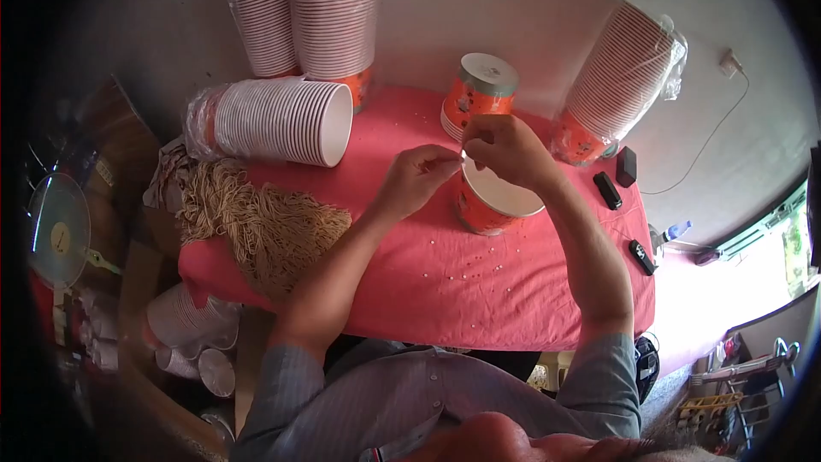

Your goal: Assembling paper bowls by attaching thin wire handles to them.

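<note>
An orange paper bucket (489, 221) with a white inside stands upright on the pink tablecloth (402, 265). My left hand (421, 178) is beside its left rim, thumb and fingers pinched together. Over the far part of the bucket's mouth, my right hand (506, 147) has its fingers curled in a pinch close to the left one. A small whitish bit shows between the two sets of fingertips, too small to name. Behind my right hand, a short stack of upside-down orange buckets (481, 96) is partly covered by it. Small white bits (466, 275) lie scattered near me.
A heap of beige cords (269, 222) covers the table's left side. Wrapped bucket stacks stand at the back left (333, 17) and right (617, 77); another stack (274, 120) lies sideways. Small black objects (608, 192) sit along the right edge. A fan (60, 231) is far left.
</note>
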### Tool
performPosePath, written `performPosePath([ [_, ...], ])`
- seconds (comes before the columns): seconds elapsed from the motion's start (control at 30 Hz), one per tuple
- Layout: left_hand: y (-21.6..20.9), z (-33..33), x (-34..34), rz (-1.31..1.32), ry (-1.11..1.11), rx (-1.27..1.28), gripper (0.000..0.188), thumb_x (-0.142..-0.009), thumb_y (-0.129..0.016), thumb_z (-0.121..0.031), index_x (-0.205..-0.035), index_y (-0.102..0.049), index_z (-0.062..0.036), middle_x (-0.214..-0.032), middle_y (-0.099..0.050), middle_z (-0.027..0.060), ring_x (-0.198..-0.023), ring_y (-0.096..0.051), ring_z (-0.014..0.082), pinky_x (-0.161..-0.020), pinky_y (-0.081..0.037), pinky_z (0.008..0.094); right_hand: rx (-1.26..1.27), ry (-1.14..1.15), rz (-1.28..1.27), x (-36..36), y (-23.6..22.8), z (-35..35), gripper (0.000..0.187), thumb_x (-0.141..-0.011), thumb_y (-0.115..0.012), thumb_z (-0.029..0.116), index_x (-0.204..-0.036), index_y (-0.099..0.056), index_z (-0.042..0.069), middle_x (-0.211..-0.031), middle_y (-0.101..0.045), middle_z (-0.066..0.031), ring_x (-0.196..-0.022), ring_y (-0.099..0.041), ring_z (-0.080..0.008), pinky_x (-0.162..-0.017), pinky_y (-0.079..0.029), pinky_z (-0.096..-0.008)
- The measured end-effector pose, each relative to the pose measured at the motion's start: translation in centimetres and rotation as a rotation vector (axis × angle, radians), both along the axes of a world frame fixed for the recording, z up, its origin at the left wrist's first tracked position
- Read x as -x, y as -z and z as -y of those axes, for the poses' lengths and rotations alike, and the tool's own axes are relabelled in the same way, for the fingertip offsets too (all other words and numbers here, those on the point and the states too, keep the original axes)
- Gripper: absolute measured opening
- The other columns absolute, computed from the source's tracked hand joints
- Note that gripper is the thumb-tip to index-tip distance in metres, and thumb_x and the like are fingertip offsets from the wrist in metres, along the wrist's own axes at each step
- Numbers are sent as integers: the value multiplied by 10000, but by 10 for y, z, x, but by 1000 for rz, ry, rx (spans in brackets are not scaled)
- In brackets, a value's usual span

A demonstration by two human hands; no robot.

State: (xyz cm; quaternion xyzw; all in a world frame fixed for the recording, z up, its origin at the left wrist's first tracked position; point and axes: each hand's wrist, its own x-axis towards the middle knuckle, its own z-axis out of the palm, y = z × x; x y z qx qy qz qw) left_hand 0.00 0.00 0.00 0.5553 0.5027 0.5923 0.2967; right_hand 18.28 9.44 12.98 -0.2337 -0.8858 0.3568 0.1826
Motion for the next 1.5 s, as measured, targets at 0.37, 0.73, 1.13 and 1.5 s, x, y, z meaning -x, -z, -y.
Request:
performPosePath([
  [0.37,4,0,-13,127,51,-94,141,-1071,-699,-100,-1112,-756,22,-954,-727,4,-895,-647,56,-815,-552,263,312,72,-179,-3,-11,9,100,-978,-650,117,-956,-703,35,-737,-647,-5,-593,-568,-69,-540,-452,-254],
  [0.73,6,2,-12,86,96,-96,141,-1070,-645,-69,-1100,-753,16,-914,-653,-45,-866,-579,29,-776,-502,240,403,37,-302,-8,-5,-6,120,-994,-652,120,-991,-717,20,-768,-672,-22,-645,-613,-72,-548,-480,-256],
  [1.13,4,6,-16,293,221,-17,173,-1098,-601,-104,-1144,-747,-22,-894,-651,-49,-716,-545,15,-600,-449,225,361,-66,-292,-8,-3,10,105,-1034,-636,87,-1029,-701,5,-805,-666,-24,-661,-623,-77,-573,-505,-249],
  [1.5,15,-1,-7,203,208,25,164,-1098,-616,-70,-1176,-747,-7,-989,-688,-43,-871,-592,22,-753,-503,209,308,-14,-230,-34,-12,9,112,-1059,-642,105,-1062,-712,16,-840,-712,-30,-660,-620,-63,-579,-507,-245],
])
